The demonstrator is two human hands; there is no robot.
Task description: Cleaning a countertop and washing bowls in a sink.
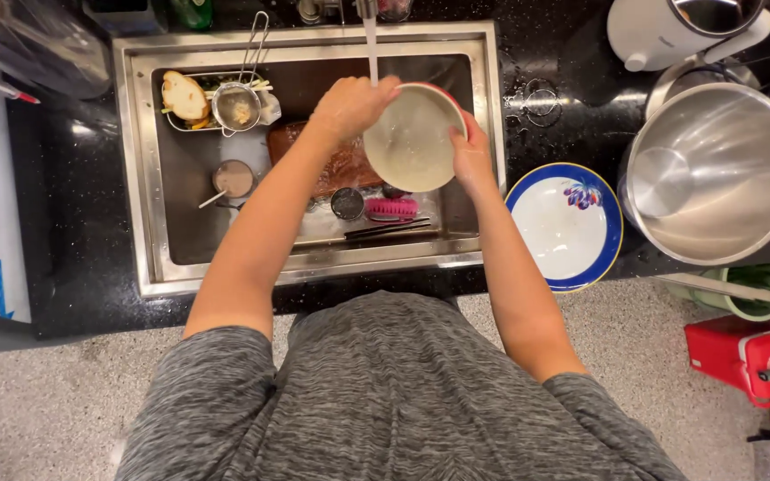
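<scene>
You've got the bowl (412, 138) up over the sink (144, 169), just right of centre in the upper half of the frame, tipped so its pale inside faces you. The stream of water (372, 49) drops from the top of the frame and lands right at the bowl's upper-left rim, where your left hand (352, 105) sits. That hand's fingers are curled together over the rim, pressed on the bowl. Your right hand (471, 151) clamps the opposite edge, thumb (456, 135) showing inside the rim, the other fingers hidden behind, so I cannot tell how they lie.

So the bowl sits square between both hands, left at upper left, right at the right edge; the water meets the left side, and your left hand is the nearer one to it.

Below in the basin: a brown board (336, 169), a pink brush (391, 207), dark chopsticks (389, 229), a small round cup (347, 203), a strainer (237, 107) resting over a tray of scraps (186, 98). Right of the sink, on the dark counter (73, 267), a blue-rimmed plate (565, 225) lies just beside the basin edge, with a big steel pot (724, 174) further right.
</scene>
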